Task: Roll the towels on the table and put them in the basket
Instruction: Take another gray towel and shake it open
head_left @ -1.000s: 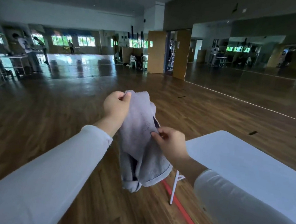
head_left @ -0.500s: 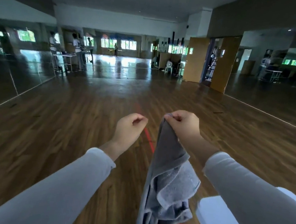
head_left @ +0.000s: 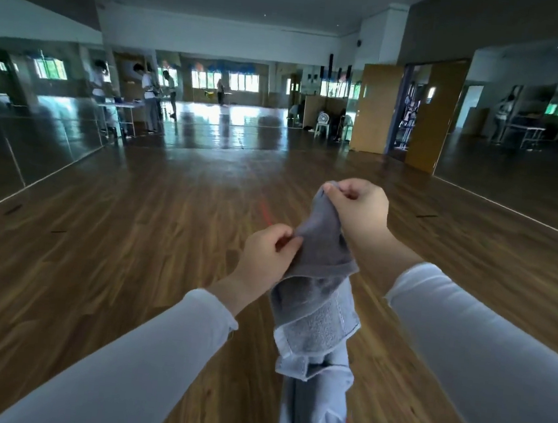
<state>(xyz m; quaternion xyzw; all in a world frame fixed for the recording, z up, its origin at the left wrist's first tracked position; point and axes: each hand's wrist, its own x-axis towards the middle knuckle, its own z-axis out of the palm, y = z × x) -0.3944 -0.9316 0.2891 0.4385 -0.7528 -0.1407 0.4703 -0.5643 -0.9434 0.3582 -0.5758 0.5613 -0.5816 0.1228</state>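
The grey towel (head_left: 316,303) hangs crumpled in mid-air over the wood floor (head_left: 112,263). Her right hand (head_left: 361,209) pinches its top corner; her left hand (head_left: 268,256) pinches an edge lower down. She looks to be straightening it; next it needs spreading flat before rolling.

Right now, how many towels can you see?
1. The grey towel hangs between the right hand, pinching its top, and the left hand, pinching its side. More may lie out of view.
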